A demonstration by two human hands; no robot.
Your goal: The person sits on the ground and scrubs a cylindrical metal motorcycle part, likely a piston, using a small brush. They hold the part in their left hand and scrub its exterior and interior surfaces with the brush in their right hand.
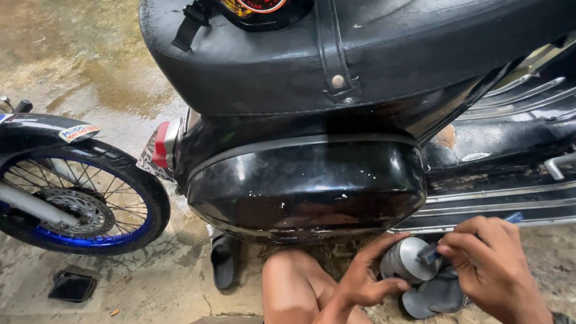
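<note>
My left hand [365, 277] grips a grey metal cylinder, a piston-like part [405, 260], from its left side, low at the bottom right. My right hand [492, 264] is closed around a small blue-handled tool [513, 218] whose dark tip [428, 255] touches the flat top of the cylinder. A dark grey rounded piece [433, 299] lies on the ground right beneath both hands. My bare knee [291, 282] shows just left of the left hand.
A black scooter fills the view: seat [360, 54], glossy side panel [306, 186], ribbed footboard [510, 204]. At left stands another motorcycle's spoked wheel with blue rim [78, 204]. A black sandal [223, 261] and a small black object [73, 285] lie on wet concrete.
</note>
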